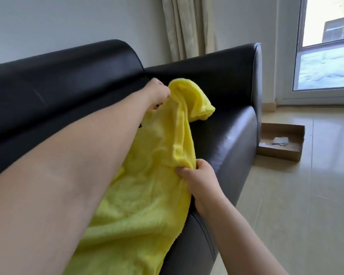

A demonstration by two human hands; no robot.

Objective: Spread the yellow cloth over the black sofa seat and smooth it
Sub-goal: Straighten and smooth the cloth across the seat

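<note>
A fluffy yellow cloth (147, 175) lies rumpled along the seat of the black leather sofa (226, 139). My left hand (157, 94) pinches the cloth's far edge near the backrest and holds it raised, so a corner flops over to the right. At the seat's front edge my right hand (197, 175) grips a bunched fold of the same cloth. The part of the seat beyond the cloth, toward the armrest, shows bare black leather. My left forearm hides the cloth's left side.
The sofa's armrest (236, 72) closes the far end of the seat. A shallow cardboard box (280, 151) with crumpled paper sits on the tiled floor beside the sofa. A curtain (187, 26) and a glass door (326, 56) are behind.
</note>
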